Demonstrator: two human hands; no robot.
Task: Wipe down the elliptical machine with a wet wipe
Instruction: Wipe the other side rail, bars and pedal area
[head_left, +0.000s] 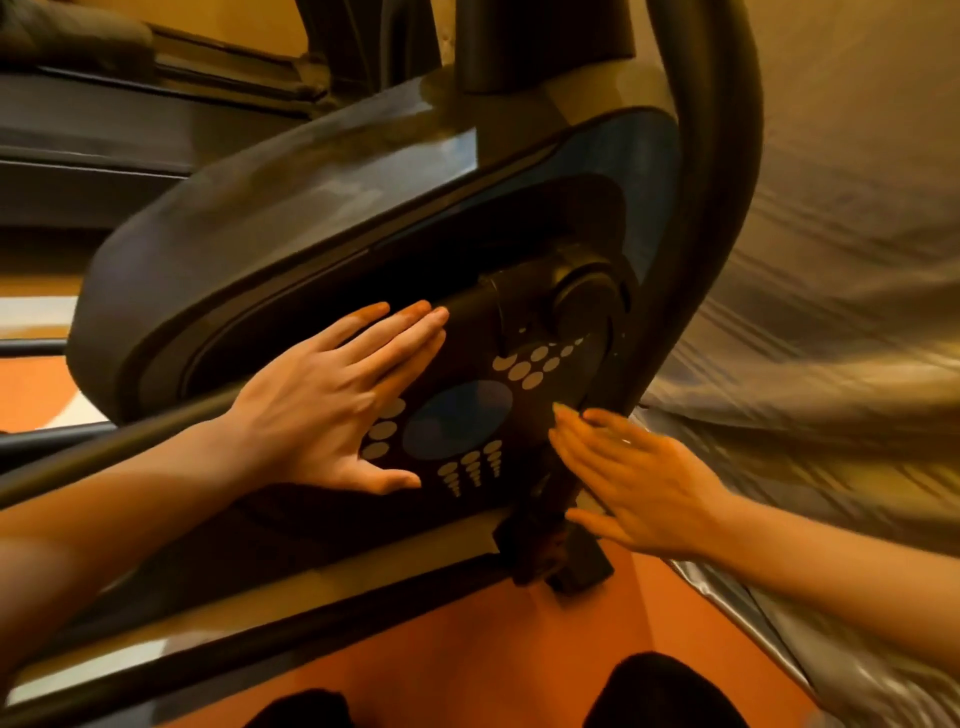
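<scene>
While L hand (322, 410) is lying flat, fingers straight, on side disc (462, 426) of elliptical machine (260, 218) and R hand (628, 478), open too, blurred, is hovering by disc's edge, no wet wipe is showing: prob. pre-wipe, next needing wipe in hand.

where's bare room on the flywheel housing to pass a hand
Free: the grey shroud above the left hand, and the orange floor below the right hand. Crowded: the dotted disc between both hands, by the crank arm.
</scene>
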